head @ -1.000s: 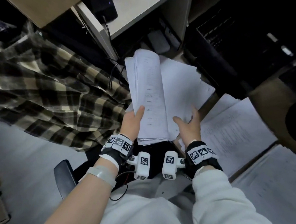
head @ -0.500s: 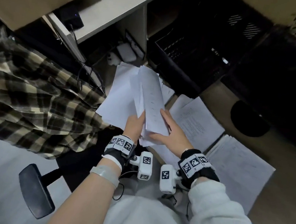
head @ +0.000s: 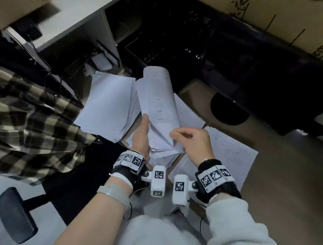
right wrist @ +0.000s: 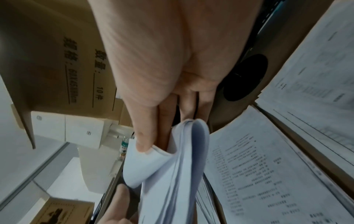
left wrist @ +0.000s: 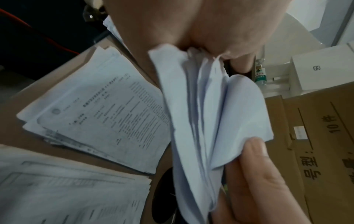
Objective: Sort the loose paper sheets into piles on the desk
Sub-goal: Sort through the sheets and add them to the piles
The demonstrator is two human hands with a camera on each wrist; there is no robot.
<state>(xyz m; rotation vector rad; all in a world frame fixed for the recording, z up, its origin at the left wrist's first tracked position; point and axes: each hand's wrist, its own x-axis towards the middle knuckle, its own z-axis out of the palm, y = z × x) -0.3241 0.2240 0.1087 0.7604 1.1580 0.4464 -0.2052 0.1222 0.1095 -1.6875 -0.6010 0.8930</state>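
The left hand [head: 141,138] grips the sheaf of sheets [head: 158,109], fingers hidden behind; the right hand [head: 193,145] pinches one corner. Piles [head: 232,152] crowd the desk [head: 284,179], print blurred.

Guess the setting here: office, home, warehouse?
Likely an office or its storeroom: printed paper piles on a brown desk, printed cardboard cartons stacked behind, an office chair armrest.

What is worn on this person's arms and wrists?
Both wrists carry black straps with white bands of square black-and-white markers and a white boxy camera: left hand, right hand. The left forearm is bare with a pale wristband; the right wears a light sleeve.
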